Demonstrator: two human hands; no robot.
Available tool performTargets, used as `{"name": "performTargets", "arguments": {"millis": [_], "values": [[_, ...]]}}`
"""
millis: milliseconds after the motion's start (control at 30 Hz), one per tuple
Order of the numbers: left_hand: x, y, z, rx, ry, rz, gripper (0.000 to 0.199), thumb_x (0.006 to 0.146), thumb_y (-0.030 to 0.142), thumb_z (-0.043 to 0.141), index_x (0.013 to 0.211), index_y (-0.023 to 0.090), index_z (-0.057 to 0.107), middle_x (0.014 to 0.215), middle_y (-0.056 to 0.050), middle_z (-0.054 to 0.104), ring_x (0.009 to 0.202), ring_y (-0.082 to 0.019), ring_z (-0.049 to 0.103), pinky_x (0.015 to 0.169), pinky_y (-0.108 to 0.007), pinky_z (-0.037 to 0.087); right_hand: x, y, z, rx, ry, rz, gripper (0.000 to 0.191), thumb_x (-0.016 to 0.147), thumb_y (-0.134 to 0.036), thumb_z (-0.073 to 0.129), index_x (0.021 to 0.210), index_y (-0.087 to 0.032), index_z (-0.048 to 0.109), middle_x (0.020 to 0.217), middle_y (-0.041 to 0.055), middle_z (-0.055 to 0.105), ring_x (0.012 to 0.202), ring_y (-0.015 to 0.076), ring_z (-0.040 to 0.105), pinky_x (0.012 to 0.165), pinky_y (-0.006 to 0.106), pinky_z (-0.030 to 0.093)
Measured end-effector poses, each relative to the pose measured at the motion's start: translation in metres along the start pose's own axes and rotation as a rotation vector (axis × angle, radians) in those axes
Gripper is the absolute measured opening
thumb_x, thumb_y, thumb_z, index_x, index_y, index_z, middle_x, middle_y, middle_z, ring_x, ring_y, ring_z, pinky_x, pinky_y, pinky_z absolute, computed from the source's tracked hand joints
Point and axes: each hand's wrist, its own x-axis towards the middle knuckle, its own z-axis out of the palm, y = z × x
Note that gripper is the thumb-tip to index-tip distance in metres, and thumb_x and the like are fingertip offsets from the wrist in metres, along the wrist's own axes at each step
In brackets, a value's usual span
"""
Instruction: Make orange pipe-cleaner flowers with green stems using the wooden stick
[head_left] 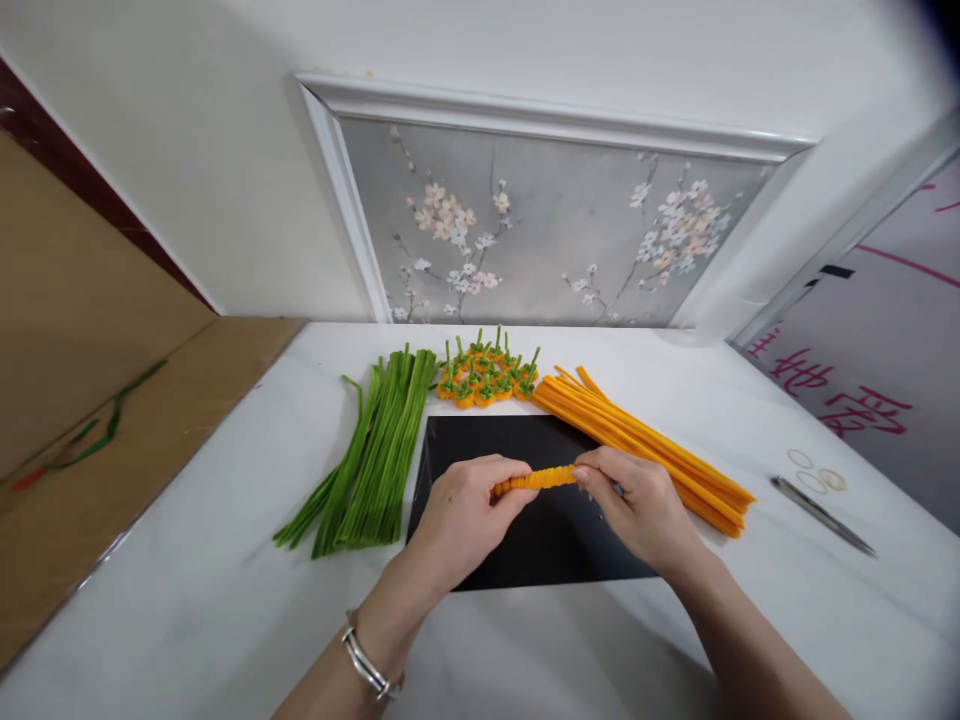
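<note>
Head view: left hand (474, 508) and right hand (631, 500) pinch a ridged orange strip (553, 478) above the tabletop (225, 600), inward from its far edge. Shaping seems underway; the next move probably calls for even pressure, though the strip's ends are hidden.

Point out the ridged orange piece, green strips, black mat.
Ridged orange piece (556, 477): head view, middle of its exposed length.
Green strips (388, 450): head view, about midway along the bundle.
Black mat (544, 545): head view, bare surface, front half.
</note>
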Motion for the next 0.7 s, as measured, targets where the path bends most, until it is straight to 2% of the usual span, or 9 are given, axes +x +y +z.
{"name": "performTargets", "arguments": {"millis": [167, 367, 500, 567, 633, 700], "values": [[-0.0003, 0.0032, 0.0015, -0.041, 0.067, -0.028, 0.01, 0.084, 0.019, 0.061, 0.083, 0.022, 0.07, 0.077, 0.002, 0.067, 0.069, -0.013, 0.058, 0.062, -0.024, 0.041, -0.001, -0.0003, 0.0011, -0.042, -0.021, -0.004, 0.026, 0.097, -0.028, 0.044, 0.076, -0.02, 0.058, 0.068, 0.0015, 0.063, 0.059, 0.0146, 0.059, 0.055, 0.026, 0.042], [-0.0005, 0.001, 0.0038, -0.021, 0.141, -0.083, 0.009, 0.077, 0.017, 0.066, 0.082, 0.022, 0.071, 0.079, 0.0, 0.071, 0.072, -0.016, 0.063, 0.066, -0.027, 0.046, -0.0006, -0.0038, 0.0017, -0.03, -0.027, -0.014, 0.025, 0.097, -0.028, 0.043, 0.078, -0.021, 0.057, 0.068, 0.0011, 0.062, 0.058, 0.0142, 0.057, 0.055, 0.025, 0.041], [-0.0017, -0.0001, 0.0028, 0.014, 0.099, -0.058, 0.01, 0.08, 0.02, 0.063, 0.085, 0.023, 0.071, 0.082, 0.0, 0.072, 0.074, -0.017, 0.064, 0.068, -0.027, 0.048, -0.0014, -0.0019, 0.0028, -0.012, -0.028, -0.02, 0.026, 0.097, -0.029, 0.041, 0.078, -0.021, 0.057, 0.068, 0.0012, 0.061, 0.058, 0.014, 0.056, 0.056, 0.025, 0.041], [-0.0023, -0.0007, 0.0021, 0.033, 0.067, -0.037, 0.02, 0.081, 0.023, 0.064, 0.1, 0.026, 0.069, 0.09, 0.0, 0.073, 0.08, -0.019, 0.066, 0.072, -0.029, 0.049, -0.0018, 0.0, 0.0038, -0.04, -0.02, -0.006, 0.03, 0.097, -0.031, 0.041, 0.071, -0.021, 0.052, 0.061, -0.0007, 0.055, 0.053, 0.0127, 0.051, 0.053, 0.024, 0.039], [-0.0023, -0.0013, 0.0015, 0.059, 0.05, -0.041, 0.038, 0.078, 0.025, 0.068, 0.116, 0.028, 0.062, 0.096, -0.001, 0.073, 0.085, -0.021, 0.067, 0.075, -0.032, 0.05, -0.0019, 0.0014, 0.0048, -0.085, 0.001, 0.023, 0.037, 0.097, -0.032, 0.041, 0.062, -0.022, 0.044, 0.054, -0.0034, 0.046, 0.047, 0.0113, 0.044, 0.048, 0.024, 0.034], [-0.002, -0.0015, 0.0011, 0.07, 0.033, -0.051, 0.046, 0.076, 0.023, 0.07, 0.12, 0.029, 0.058, 0.097, -0.001, 0.073, 0.085, -0.022, 0.068, 0.075, -0.033, 0.05, -0.0015, 0.0017, 0.0052, -0.109, 0.016, 0.047, 0.04, 0.097, -0.034, 0.041, 0.059, -0.022, 0.038, 0.05, -0.0051, 0.039, 0.044, 0.0106, 0.039, 0.046, 0.024, 0.03]]}}
